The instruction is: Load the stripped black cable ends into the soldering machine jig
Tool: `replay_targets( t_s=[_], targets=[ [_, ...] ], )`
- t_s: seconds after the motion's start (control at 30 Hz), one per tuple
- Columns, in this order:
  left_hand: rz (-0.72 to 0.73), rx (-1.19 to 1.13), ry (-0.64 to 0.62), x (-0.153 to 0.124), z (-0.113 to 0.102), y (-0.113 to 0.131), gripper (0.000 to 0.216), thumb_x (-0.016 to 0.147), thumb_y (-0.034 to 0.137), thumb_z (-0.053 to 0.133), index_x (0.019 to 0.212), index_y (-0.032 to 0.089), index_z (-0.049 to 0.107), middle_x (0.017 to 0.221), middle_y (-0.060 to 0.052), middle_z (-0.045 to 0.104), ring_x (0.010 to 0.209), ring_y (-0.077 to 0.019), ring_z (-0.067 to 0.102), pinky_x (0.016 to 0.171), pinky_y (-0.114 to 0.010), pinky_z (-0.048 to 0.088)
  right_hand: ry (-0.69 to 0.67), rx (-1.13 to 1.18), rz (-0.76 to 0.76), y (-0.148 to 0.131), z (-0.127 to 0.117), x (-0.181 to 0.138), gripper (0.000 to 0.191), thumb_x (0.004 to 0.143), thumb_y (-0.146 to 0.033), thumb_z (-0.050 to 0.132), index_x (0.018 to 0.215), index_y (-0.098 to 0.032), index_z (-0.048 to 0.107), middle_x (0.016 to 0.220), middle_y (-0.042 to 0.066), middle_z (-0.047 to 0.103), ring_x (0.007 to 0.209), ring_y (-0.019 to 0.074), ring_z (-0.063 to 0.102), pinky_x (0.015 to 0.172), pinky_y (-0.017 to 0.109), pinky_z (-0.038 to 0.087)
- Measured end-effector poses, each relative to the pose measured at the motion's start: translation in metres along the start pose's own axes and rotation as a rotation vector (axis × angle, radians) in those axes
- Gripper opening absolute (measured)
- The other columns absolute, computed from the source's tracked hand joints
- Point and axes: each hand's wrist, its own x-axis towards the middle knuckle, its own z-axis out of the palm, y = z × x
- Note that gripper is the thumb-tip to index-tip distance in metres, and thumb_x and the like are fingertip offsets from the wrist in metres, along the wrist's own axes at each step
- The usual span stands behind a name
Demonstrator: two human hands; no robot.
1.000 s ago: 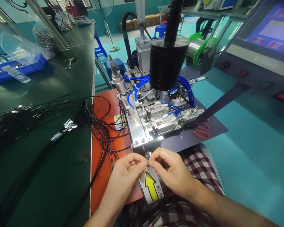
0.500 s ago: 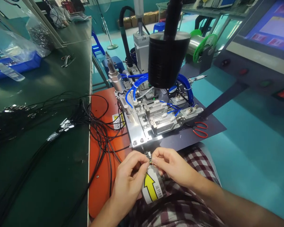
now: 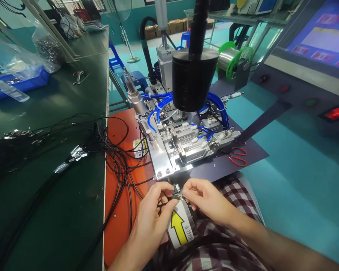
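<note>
My left hand [image 3: 151, 214] is curled at the near edge of the machine, a dark stretch of black cable [image 3: 161, 205] showing between its fingers. Its thumb and forefinger tips are slightly apart. Facing it, my right hand [image 3: 205, 197] pinches the end of fine thin wires [image 3: 180, 195] between thumb and forefinger. A small metal piece [image 3: 177, 188] shows just beyond the fingertips; whether either hand touches it I cannot tell. Below the hands is a white label with a yellow arrow [image 3: 178, 227]. The metal fixture [image 3: 186, 146] with blue air tubes stands directly ahead.
Black cables [image 3: 124, 162] trail over the orange board [image 3: 115, 237] and the dark green bench [image 3: 59, 210]. Red-handled snips [image 3: 238, 157] lie on the machine's grey plate. A black nozzle [image 3: 194, 81] hangs above the fixture. At right juts a control panel [image 3: 307, 75]; a wire spool [image 3: 234, 60] stands behind.
My left thumb and forefinger have parted from their pinch, and the left forefinger has lifted. The right hand keeps its pinch. The view has shifted slightly.
</note>
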Motion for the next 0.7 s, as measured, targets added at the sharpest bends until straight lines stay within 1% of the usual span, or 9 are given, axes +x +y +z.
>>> replay_targets(
  t_s=[0.13,0.23,0.3,0.43,0.57,0.7],
  targets=[
    [0.206,0.148,-0.01,0.003,-0.002,-0.006,0.018,0.091,0.013,0.044,0.092,0.019,0.061,0.089,-0.005,0.058,0.082,-0.0154,0.058,0.072,-0.024,0.047,-0.005,0.03,-0.002,-0.002,-0.004,0.009,0.023,0.08,-0.033,0.062,0.065,-0.018,0.052,0.055,-0.007,0.049,0.046,0.009,0.044,0.049,0.023,0.035],
    [0.311,0.249,-0.03,0.005,-0.003,-0.014,0.024,0.092,0.012,0.041,0.1,0.017,0.062,0.09,-0.007,0.059,0.079,-0.0153,0.06,0.07,-0.023,0.049,-0.038,0.036,-0.005,0.003,-0.005,0.016,0.028,0.078,-0.039,0.064,0.065,-0.018,0.052,0.056,-0.007,0.05,0.046,0.0086,0.044,0.049,0.023,0.036],
    [0.363,0.319,-0.037,0.006,-0.003,-0.02,0.025,0.092,0.012,0.04,0.104,0.015,0.062,0.09,-0.008,0.061,0.079,-0.0165,0.061,0.07,-0.024,0.05,-0.051,0.042,-0.012,0.008,-0.006,0.02,0.028,0.079,-0.04,0.064,0.066,-0.018,0.051,0.057,-0.007,0.05,0.046,0.0084,0.045,0.049,0.023,0.036],
    [0.424,0.395,-0.018,0.007,-0.002,-0.026,0.026,0.093,0.013,0.039,0.105,0.013,0.062,0.09,-0.009,0.064,0.078,-0.0189,0.061,0.069,-0.028,0.052,-0.057,0.04,-0.008,0.015,-0.006,0.024,0.027,0.081,-0.038,0.062,0.069,-0.017,0.052,0.061,-0.006,0.052,0.048,0.0081,0.046,0.05,0.023,0.036],
    [0.478,0.439,0.002,0.008,-0.002,-0.027,0.029,0.094,0.015,0.035,0.105,0.012,0.061,0.089,-0.011,0.065,0.075,-0.0202,0.061,0.066,-0.03,0.052,-0.06,0.023,-0.003,0.015,-0.007,0.025,0.023,0.083,-0.034,0.06,0.07,-0.016,0.053,0.062,-0.005,0.052,0.049,0.0081,0.046,0.05,0.023,0.036],
    [0.479,0.491,-0.018,0.009,-0.002,-0.028,0.03,0.092,0.01,0.037,0.11,0.011,0.061,0.088,-0.011,0.065,0.073,-0.0213,0.061,0.063,-0.031,0.053,-0.063,0.003,-0.009,0.014,-0.007,0.025,0.021,0.084,-0.032,0.058,0.071,-0.016,0.053,0.062,-0.005,0.051,0.049,0.008,0.046,0.051,0.023,0.035]
  ],
)
